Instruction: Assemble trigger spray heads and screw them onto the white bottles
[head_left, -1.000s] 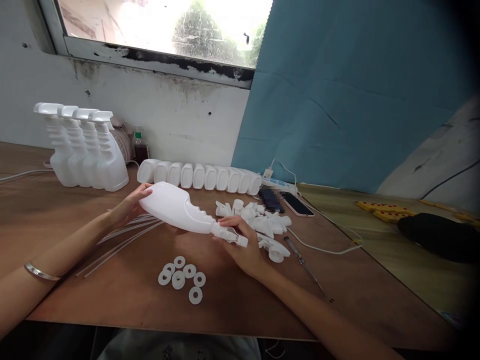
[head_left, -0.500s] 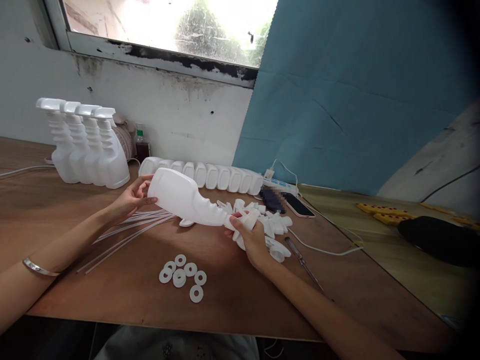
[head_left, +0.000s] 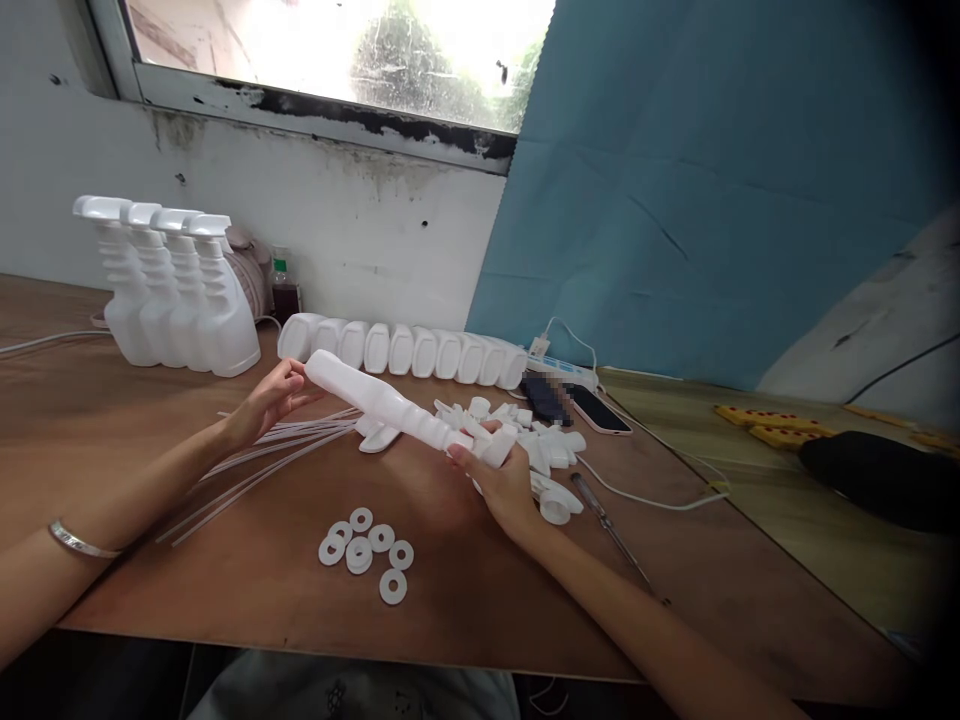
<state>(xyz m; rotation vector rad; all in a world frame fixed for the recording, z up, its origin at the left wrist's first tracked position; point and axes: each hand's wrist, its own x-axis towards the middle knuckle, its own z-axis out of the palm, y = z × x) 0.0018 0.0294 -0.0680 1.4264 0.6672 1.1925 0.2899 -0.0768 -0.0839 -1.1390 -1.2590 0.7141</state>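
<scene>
A white plastic spray bottle (head_left: 379,402) lies on its side in the air over the wooden table (head_left: 135,460), turned edge-on. My left hand (head_left: 271,400) grips its base end. My right hand (head_left: 501,482) is closed around the neck end, where a white trigger-head part (head_left: 496,444) sits at the mouth. Just behind my right hand lies a pile of white trigger heads and caps (head_left: 536,450). Thin clear dip tubes (head_left: 255,462) lie fanned out under the bottle. Several white washers (head_left: 364,552) lie in front of me.
Finished spray bottles (head_left: 176,295) stand at the back left. A row of empty bottles (head_left: 405,350) lies along the wall. A screwdriver (head_left: 604,525), a phone (head_left: 596,410), a power strip (head_left: 559,370) with a cable, yellow blocks (head_left: 765,422) and a black object (head_left: 881,475) are to the right.
The bottle has been rolled about its long axis, from its broad face to its narrow edge. My right hand has shifted along the neck; a white part now lies on the tubes.
</scene>
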